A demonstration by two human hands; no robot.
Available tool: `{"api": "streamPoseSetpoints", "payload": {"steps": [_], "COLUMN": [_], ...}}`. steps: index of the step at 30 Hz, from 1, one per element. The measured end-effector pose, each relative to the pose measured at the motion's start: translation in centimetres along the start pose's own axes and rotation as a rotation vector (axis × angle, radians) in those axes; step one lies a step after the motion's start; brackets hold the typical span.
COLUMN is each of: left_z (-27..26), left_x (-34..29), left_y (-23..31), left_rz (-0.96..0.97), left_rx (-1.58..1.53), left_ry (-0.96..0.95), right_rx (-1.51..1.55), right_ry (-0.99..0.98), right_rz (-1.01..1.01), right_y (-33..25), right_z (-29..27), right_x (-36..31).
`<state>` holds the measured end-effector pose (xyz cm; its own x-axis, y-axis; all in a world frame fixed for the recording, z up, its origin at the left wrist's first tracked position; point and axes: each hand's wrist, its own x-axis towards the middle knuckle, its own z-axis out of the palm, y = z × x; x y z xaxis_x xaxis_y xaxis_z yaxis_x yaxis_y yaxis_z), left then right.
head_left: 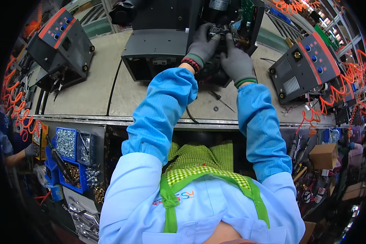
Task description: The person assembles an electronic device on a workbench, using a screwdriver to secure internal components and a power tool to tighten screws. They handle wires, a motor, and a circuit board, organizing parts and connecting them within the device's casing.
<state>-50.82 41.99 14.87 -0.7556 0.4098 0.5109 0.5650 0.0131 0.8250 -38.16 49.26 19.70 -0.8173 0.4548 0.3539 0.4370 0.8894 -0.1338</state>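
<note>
An opened dark grey machine (158,42), its insides exposed, stands on the bench in front of me. My left hand (203,45), in a grey glove, reaches into it with thumb and fingers closed round a small part. My right hand (239,65), gloved alike, comes in from the right, its index finger against the same spot and the other fingers curled. What either hand grips is too small and covered to name. A black cylinder (219,5) and a green circuit board (246,12) sit just beyond the fingers. A screwdriver (223,101) lies on the bench below my right hand.
Grey machines with orange front panels stand left (63,44) and right (305,65). A small washer (216,108) lies near the screwdriver. Blue bins (86,185) of screws sit lower left, a cardboard box (323,156) lower right. Orange coiled hoses (341,91) hang at the sides. Another person's gloved hand (31,150) shows at far left.
</note>
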Motion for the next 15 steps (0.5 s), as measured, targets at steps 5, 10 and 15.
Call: {"api": "streamPoseSetpoints", "payload": {"steps": [5, 10, 15], "left_z": [-0.4, -0.4, 0.9], "left_x": [-0.3, -0.3, 0.1], "left_y": [1.8, 0.8, 4.7], "left_rz": [-0.056, -0.100, -0.347], "left_rx": [-0.043, -0.082, -0.021], "left_ry": [-0.045, -0.060, 0.002], "right_rx": [0.049, 0.363, 1.036], "right_ry": [-0.071, 0.524, -0.039], "right_rz": [-0.051, -0.103, 0.047], "right_y": [1.3, 2.2, 8.5], "right_z": [2.1, -3.6, -0.3], "right_x": [-3.7, -4.9, 1.6]}}
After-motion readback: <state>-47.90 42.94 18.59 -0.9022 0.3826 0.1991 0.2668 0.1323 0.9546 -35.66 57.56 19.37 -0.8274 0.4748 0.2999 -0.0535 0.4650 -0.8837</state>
